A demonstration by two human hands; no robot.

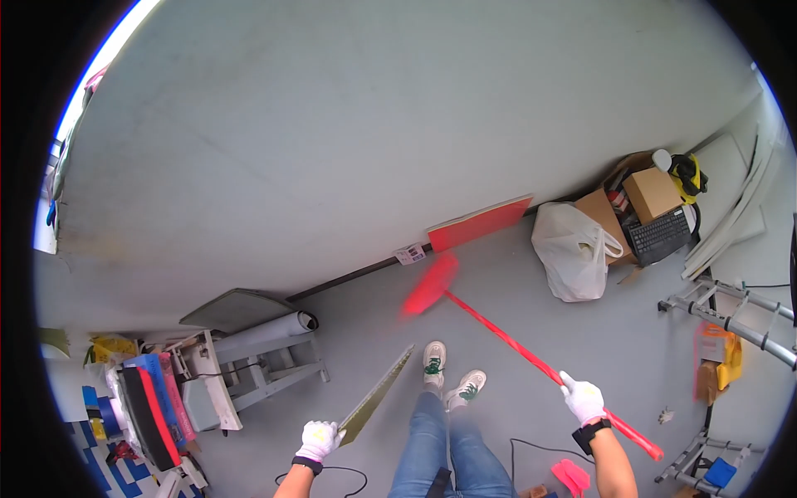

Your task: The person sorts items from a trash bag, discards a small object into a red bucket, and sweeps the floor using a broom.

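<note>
My right hand (pixel 584 400), in a white glove, is closed around the red handle of a broom (pixel 506 338). The broom's red head is smeared by motion near the foot of the wall, ahead of my shoes. A thin, flat olive-green panel (pixel 375 400) is gripped at its near end by my gloved left hand (pixel 320 440). It slants up and to the right, seen almost edge-on, beside my left leg. Against the wall beyond the broom head leans a flat red board (pixel 481 225). Dark bands circle both my wrists.
A white plastic bag (pixel 573 253) and a filled cardboard box with a black keyboard (pixel 661 236) stand at right. Beyond are metal ladders (pixel 730 319). On the left are a grey metal frame (pixel 270 365) and stacked goods. Black cable (pixel 531 445) lies on the floor.
</note>
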